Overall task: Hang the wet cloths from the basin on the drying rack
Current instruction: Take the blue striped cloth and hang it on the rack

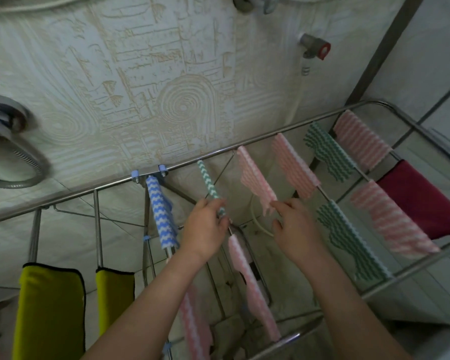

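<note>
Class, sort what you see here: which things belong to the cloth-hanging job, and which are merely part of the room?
Part of the job:
- left hand, gripping the green zigzag cloth
- right hand, at the pink striped cloth
- drying rack
- blue zigzag cloth
- yellow cloths

Just there:
- wall valve with red handle
- shower hose

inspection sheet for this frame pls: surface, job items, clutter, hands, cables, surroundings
Surface: metal drying rack against a textured wall; no table seen.
Job's things: green zigzag cloth bunched along a rod; blue zigzag cloth, several pink striped cloths, two more green ones, a dark red cloth and two yellow cloths already hung. Basin not in view.
Clutter: nothing seen.
Hands: left hand grips the green zigzag cloth's lower end; right hand open, fingertips at a pink cloth's edge.
Cables: white hose below the rack; metal shower hose at left.
Surroundings: wall valve with red handle, tiled wall at right.
</note>
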Tool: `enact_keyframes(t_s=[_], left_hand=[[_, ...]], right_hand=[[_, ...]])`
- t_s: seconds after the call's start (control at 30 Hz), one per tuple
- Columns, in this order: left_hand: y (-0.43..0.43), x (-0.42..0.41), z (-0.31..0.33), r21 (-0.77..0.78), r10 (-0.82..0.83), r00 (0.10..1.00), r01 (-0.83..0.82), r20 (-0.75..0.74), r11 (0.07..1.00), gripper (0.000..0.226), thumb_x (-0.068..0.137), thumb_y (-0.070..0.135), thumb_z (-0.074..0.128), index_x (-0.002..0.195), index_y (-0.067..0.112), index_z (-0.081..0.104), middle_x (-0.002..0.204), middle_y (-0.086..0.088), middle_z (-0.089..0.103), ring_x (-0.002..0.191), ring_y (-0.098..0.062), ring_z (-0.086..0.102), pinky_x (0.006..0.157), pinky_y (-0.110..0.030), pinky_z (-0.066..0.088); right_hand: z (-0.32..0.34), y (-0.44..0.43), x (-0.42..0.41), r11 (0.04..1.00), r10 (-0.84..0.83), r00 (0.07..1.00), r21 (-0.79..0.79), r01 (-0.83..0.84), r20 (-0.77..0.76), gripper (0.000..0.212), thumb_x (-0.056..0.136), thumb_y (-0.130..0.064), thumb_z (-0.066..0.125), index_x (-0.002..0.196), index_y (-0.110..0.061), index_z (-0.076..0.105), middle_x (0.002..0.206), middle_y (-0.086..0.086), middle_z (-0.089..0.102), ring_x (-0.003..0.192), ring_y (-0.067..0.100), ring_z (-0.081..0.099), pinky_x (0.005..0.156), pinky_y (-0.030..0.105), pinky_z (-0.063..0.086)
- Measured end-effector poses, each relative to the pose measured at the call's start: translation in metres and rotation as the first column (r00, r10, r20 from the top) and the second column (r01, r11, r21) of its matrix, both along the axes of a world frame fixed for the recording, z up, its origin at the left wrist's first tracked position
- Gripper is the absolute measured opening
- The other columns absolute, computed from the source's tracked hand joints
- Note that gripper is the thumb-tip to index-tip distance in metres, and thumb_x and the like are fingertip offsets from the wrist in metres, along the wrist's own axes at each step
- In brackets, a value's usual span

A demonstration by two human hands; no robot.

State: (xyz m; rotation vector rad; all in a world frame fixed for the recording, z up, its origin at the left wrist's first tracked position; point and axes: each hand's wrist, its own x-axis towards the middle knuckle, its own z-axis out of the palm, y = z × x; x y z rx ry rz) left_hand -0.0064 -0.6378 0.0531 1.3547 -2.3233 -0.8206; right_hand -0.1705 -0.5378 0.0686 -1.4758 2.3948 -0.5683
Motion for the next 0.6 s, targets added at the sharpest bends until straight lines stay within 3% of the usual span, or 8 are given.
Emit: enact_keyframes(t_s=[0.07, 0.13, 0.3, 0.4, 0.5, 0.6], left_hand=[[0.024, 0.004, 0.006, 0.054, -0.082, 0.996, 0.081, 0.026, 0.995, 0.023, 0.086, 0.023, 0.063, 0.109, 0.024, 0.066, 0.081, 0.003, 0.056, 0.076, -0.017, 0.059, 0.064, -0.021, 0.036], [0.050, 0.010, 0.007, 0.104, -0.161, 0.986, 0.155, 0.043, 0.982, 0.026, 0.085, 0.029, 0.064, 0.110, 0.025, 0.064, 0.075, 0.006, 0.053, 0.070, -0.015, 0.055, 0.063, -0.023, 0.038], [0.088, 0.022, 0.006, 0.101, -0.216, 0.974, 0.209, 0.065, 0.973, 0.038, 0.085, 0.028, 0.066, 0.121, 0.020, 0.060, 0.084, 0.004, 0.057, 0.075, -0.013, 0.054, 0.069, -0.027, 0.045], [0.093, 0.023, 0.004, 0.095, -0.193, 0.979, 0.186, 0.069, 0.978, 0.036, 0.086, 0.026, 0.064, 0.122, 0.019, 0.059, 0.089, 0.003, 0.060, 0.077, -0.012, 0.054, 0.066, -0.023, 0.040], [0.094, 0.021, 0.000, 0.101, -0.171, 0.982, 0.163, 0.082, 0.981, 0.042, 0.087, 0.028, 0.063, 0.128, 0.018, 0.056, 0.099, 0.000, 0.065, 0.085, -0.015, 0.058, 0.069, -0.019, 0.036], [0.095, 0.021, -0.003, 0.117, -0.175, 0.981, 0.165, 0.080, 0.979, 0.048, 0.088, 0.029, 0.062, 0.132, 0.016, 0.052, 0.109, -0.005, 0.066, 0.097, -0.021, 0.061, 0.078, -0.023, 0.043]], right_hand=[[0.003, 0.011, 0.001, 0.998, 0.002, 1.000, -0.060, -0.002, -0.003, 0.039, 0.086, -0.005, 0.058, 0.125, -0.012, 0.061, 0.111, 0.014, 0.058, 0.099, 0.028, 0.055, 0.086, 0.034, 0.048], [0.003, 0.024, 0.003, 0.996, -0.020, 1.000, -0.092, 0.021, 0.015, 0.042, 0.085, -0.003, 0.059, 0.125, -0.014, 0.062, 0.109, 0.012, 0.058, 0.099, 0.027, 0.056, 0.086, 0.032, 0.047], [0.007, 0.071, 0.013, 0.992, -0.106, 0.994, -0.059, 0.108, 0.036, 0.038, 0.087, -0.005, 0.059, 0.124, -0.012, 0.062, 0.109, 0.013, 0.058, 0.096, 0.029, 0.059, 0.080, 0.034, 0.049], [0.004, 0.094, 0.019, 0.985, -0.173, 0.985, 0.017, 0.173, -0.004, 0.035, 0.089, -0.006, 0.055, 0.123, -0.011, 0.062, 0.111, 0.014, 0.059, 0.096, 0.030, 0.058, 0.077, 0.033, 0.045], [-0.004, 0.105, 0.025, 0.981, -0.178, 0.982, 0.066, 0.182, -0.068, 0.029, 0.090, -0.003, 0.052, 0.115, -0.005, 0.066, 0.111, 0.015, 0.061, 0.096, 0.030, 0.058, 0.079, 0.035, 0.045], [-0.008, 0.111, 0.028, 0.982, -0.167, 0.985, 0.079, 0.171, -0.050, 0.033, 0.090, -0.003, 0.050, 0.120, -0.005, 0.063, 0.117, 0.014, 0.059, 0.102, 0.030, 0.057, 0.084, 0.037, 0.047]])
